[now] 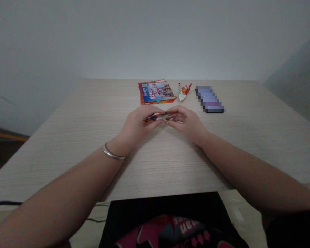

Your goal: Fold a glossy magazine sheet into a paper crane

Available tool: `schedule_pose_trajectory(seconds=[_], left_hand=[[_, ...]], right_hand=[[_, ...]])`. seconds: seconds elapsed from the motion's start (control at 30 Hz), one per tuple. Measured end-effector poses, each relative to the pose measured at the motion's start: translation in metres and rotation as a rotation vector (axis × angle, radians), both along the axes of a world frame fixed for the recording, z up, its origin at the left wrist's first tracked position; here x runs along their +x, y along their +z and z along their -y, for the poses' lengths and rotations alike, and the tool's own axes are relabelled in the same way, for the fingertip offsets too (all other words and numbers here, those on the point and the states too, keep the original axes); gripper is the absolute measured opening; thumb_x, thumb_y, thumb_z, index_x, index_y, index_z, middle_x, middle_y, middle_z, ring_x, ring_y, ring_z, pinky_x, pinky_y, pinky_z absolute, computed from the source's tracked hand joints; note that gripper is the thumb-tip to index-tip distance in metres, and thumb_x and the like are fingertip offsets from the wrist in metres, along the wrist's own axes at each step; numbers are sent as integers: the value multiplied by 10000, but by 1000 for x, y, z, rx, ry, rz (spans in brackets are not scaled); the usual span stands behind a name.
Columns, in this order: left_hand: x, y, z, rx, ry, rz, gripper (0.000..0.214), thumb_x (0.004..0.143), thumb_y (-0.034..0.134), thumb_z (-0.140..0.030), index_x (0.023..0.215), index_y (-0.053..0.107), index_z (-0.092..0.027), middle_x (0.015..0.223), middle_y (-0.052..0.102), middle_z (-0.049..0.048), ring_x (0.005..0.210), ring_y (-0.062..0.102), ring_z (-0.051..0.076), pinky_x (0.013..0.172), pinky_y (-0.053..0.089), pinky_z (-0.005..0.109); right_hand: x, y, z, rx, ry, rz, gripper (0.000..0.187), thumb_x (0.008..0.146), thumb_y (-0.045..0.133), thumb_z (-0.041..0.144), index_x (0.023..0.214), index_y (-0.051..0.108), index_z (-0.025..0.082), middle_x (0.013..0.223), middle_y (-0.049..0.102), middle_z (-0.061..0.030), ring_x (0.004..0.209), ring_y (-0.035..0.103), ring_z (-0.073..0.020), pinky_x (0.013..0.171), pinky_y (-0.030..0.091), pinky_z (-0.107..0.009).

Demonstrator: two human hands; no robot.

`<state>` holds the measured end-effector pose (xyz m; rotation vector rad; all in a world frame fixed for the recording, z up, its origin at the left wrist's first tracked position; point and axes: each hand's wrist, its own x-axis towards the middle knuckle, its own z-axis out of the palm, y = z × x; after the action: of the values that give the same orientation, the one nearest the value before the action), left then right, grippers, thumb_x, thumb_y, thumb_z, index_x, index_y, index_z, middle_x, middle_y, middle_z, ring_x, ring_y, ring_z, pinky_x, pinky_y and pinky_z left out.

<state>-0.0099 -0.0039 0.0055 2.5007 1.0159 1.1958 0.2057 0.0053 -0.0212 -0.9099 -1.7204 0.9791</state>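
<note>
Between my two hands, above the middle of the table, is a small folded piece of printed paper (157,117), coloured red, blue and white. My left hand (142,120) pinches its left part, thumb below and fingers above. At its right end, the fingertips and thumb of my right hand (186,122) close on the edge. Much of the paper is hidden by my fingers. Just beyond lies a stack of printed leaflets (157,92) with a blue and red top sheet. To its right sits a folded red and white paper figure (184,91).
A phone (210,100), its screen blurred, lies at the right on the pale wooden table (74,137). A wall (155,41) stands behind the far edge. Dark cables (5,203) run by the near edge at left.
</note>
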Motion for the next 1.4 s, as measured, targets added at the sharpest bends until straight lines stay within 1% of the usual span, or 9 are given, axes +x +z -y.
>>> schedule_pose_trajectory(seconds=[0.13, 0.37, 0.47, 0.73, 0.93, 1.1, 1.17, 1.27, 1.4], left_hand=[[3, -2, -2, 46, -96, 99, 101, 928, 735, -287, 1005, 748, -223, 1055, 788, 58, 1038, 724, 201, 949, 582, 344], [6, -7, 2, -71, -42, 238, 77, 923, 750, -265, 973, 720, -215, 991, 771, 51, 943, 720, 187, 877, 582, 338], [6, -10, 0, -78, -24, 254, 104, 909, 764, -245, 982, 696, -212, 998, 765, 44, 950, 720, 184, 917, 575, 357], [-4, -15, -8, 20, 42, 29, 508, 864, 799, -285, 1327, 590, -257, 1385, 663, 114, 1311, 605, 291, 1129, 467, 510], [-14, -10, -15, 99, 33, -189, 289, 925, 693, -248, 1214, 691, -272, 1364, 703, 76, 1345, 600, 292, 1220, 351, 583], [-17, -4, -16, 92, -115, -268, 244, 974, 625, -322, 1188, 690, -224, 1281, 763, 63, 1225, 693, 263, 1244, 354, 544], [-17, -6, -18, 77, -138, -288, 282, 975, 618, -318, 1224, 694, -210, 1273, 772, 73, 1185, 717, 267, 1206, 411, 521], [-16, -12, -22, 38, -140, -301, 249, 967, 617, -287, 1175, 739, -226, 1243, 787, 69, 1114, 745, 261, 1028, 538, 434], [-13, -18, -23, 39, -119, -227, 222, 976, 600, -276, 1102, 772, -216, 1118, 814, 80, 1009, 758, 236, 915, 555, 372]], right_hand=[[-1, 4, 1, 95, -60, -28, 142, 781, 801, 250, 916, 757, 240, 929, 787, -13, 863, 740, -177, 805, 635, -351], [-4, 13, 11, 233, -165, 23, 67, 813, 803, 222, 873, 781, 246, 887, 789, 3, 772, 717, -143, 664, 600, -283], [-7, 12, 13, 304, -184, 28, 30, 838, 787, 232, 864, 785, 246, 868, 786, 2, 774, 715, -142, 664, 602, -281], [7, 6, 3, 449, -286, 90, 79, 846, 753, 225, 907, 792, 257, 890, 789, -14, 825, 714, -169, 639, 599, -292], [22, 11, -2, 623, -109, 205, 69, 898, 742, 226, 917, 793, 269, 952, 827, -17, 904, 746, -182, 791, 613, -334], [24, 11, -3, 687, 16, 261, 46, 916, 750, 271, 920, 794, 283, 940, 835, -10, 909, 769, -180, 910, 584, -364], [24, 10, -4, 688, 26, 251, 45, 919, 750, 276, 922, 795, 281, 937, 835, -13, 903, 770, -178, 894, 580, -354], [22, 8, -4, 693, 25, 234, 41, 924, 750, 275, 917, 790, 279, 930, 834, -8, 891, 767, -173, 878, 573, -351], [17, 5, -3, 706, 37, 253, 47, 924, 740, 254, 954, 774, 268, 957, 831, -5, 902, 757, -171, 872, 561, -359]])
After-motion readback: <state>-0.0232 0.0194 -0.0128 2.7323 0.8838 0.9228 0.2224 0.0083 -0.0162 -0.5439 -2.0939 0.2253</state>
